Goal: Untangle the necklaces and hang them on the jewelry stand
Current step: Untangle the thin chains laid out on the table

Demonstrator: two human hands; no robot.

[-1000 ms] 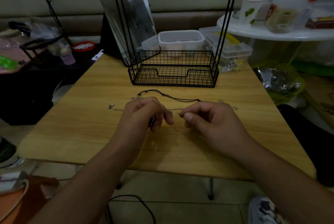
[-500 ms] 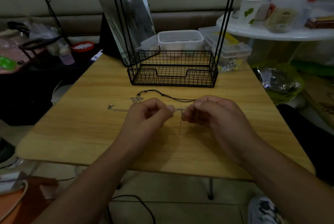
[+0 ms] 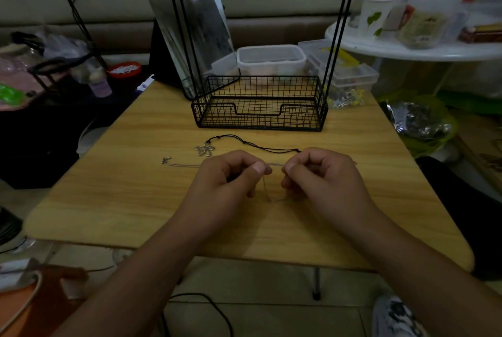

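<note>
Both hands work close together over the wooden worktop [image 3: 135, 195]. The left hand [image 3: 228, 181] has a narrow grip, thumb and forefinger pinching the thin silver chain [image 3: 267, 190], and the right hand [image 3: 323, 176] pinches the same chain just beside it. A loop of the chain hangs between them, and its clasp end [image 3: 165, 160] lies to the left. The black cord necklace [image 3: 252, 143] with a flower pendant [image 3: 205, 148] lies behind the hands, in front of the jewelry stand [image 3: 259, 116].

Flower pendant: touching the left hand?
Apart. Head view shows bare table between the flower pendant and the left hand.
</note>
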